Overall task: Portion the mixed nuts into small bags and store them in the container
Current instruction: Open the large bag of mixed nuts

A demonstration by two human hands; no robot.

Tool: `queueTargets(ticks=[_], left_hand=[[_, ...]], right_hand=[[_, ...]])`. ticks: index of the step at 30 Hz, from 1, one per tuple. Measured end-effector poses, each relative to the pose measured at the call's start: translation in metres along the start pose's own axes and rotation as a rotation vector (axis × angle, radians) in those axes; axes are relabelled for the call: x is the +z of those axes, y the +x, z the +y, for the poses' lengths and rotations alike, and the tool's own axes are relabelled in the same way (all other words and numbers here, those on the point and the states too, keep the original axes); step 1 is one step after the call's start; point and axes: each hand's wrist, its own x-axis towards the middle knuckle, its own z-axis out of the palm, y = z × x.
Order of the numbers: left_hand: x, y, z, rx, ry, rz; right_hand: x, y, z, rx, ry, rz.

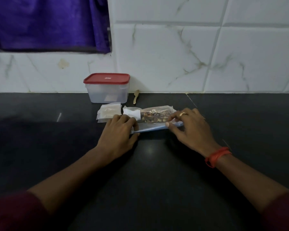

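A clear zip bag of mixed nuts (154,116) lies flat on the black counter (148,164), its blue zip strip toward me. My left hand (118,132) pinches the strip's left end. My right hand (188,129), with a ring and an orange wrist thread, pinches its right end. A stack of small clear bags (108,111) lies just left of the nut bag. Behind them stands a clear plastic container (107,90) with its red lid on. A small wooden spoon (135,96) lies to its right, by the wall.
A white marble-patterned tiled wall (190,55) closes off the back of the counter. A purple cloth (48,22) hangs at the upper left. Bare dark counter stretches to both sides and toward me.
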Motion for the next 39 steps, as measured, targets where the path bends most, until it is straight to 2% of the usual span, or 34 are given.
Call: queueTargets(ticks=[2,5,7,10,16,20,28,33,36,39], left_hand=[[-0.004,-0.006,0.005,-0.018,-0.052,-0.034],[-0.013,-0.014,0.009,-0.035,-0.125,0.000],[-0.017,-0.018,0.012,-0.047,-0.174,-0.008],[-0.021,-0.017,0.017,-0.067,-0.242,-0.036],[-0.013,-0.014,0.014,-0.059,-0.247,-0.022],[-0.017,-0.015,0.012,-0.041,-0.398,-0.053],[-0.040,-0.019,0.022,-0.019,-0.219,-0.091],[-0.042,-0.021,0.018,-0.092,-0.263,0.022],[-0.046,-0.021,0.009,-0.151,-0.167,0.075],[-0.051,-0.019,-0.001,-0.241,-0.103,0.061]], right_hand=[[-0.001,-0.002,0.001,-0.039,-0.093,-0.051],[0.001,-0.006,0.003,-0.053,-0.219,-0.161],[-0.002,-0.005,0.001,-0.034,-0.155,-0.214],[-0.009,-0.003,-0.007,-0.027,0.005,-0.192],[-0.013,-0.003,-0.016,-0.077,0.076,-0.318],[-0.015,-0.002,-0.018,-0.114,0.156,-0.319],[-0.026,-0.002,-0.029,-0.197,0.023,-0.347],[-0.034,-0.002,-0.021,-0.120,-0.105,-0.349],[-0.038,0.001,-0.010,-0.057,-0.187,-0.353],[-0.036,0.002,-0.002,-0.019,-0.144,-0.323]])
